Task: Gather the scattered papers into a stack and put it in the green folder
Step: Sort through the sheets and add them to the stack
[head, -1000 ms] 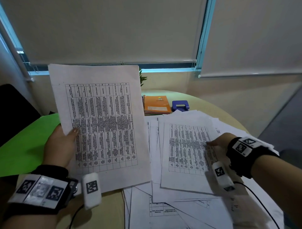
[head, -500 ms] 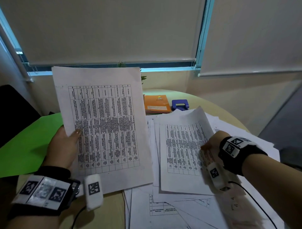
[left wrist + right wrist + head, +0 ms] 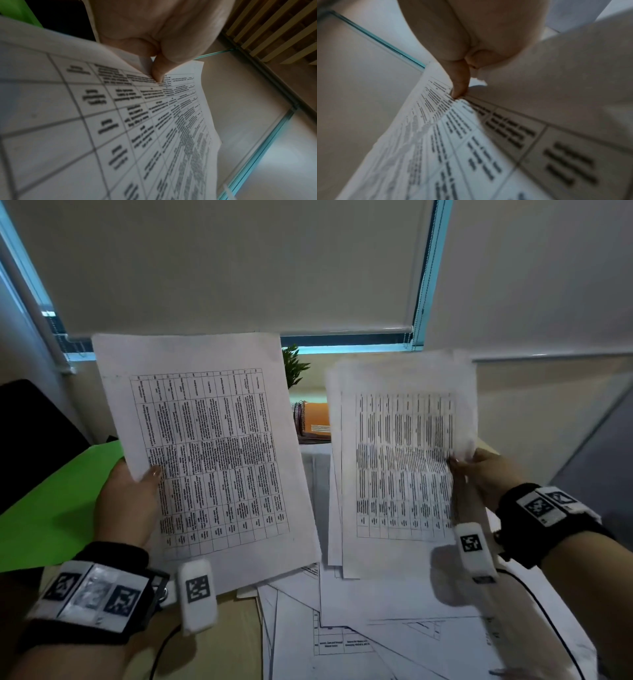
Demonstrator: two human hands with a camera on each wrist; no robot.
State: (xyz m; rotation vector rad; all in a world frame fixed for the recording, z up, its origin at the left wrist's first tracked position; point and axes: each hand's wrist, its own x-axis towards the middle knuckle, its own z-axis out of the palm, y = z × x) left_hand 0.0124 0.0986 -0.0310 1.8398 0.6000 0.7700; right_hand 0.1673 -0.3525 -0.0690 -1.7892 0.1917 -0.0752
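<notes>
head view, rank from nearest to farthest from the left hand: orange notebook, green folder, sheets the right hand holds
1. green folder, flat on the table just beside the left hand, on its outer side.
2. orange notebook, behind, past the sheet held by the left hand.
3. sheets pinched by the right hand, across.

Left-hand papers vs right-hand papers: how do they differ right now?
The left-hand papers lean with the top edge tilted left; the right-hand papers hang nearly straight. The left hand pinches its papers at their left edge, the right hand at their right edge. The left-hand papers read sharp; the right-hand papers look blurred, with offset edges showing several sheets. Both are white pages with printed tables, held up off the table.
</notes>
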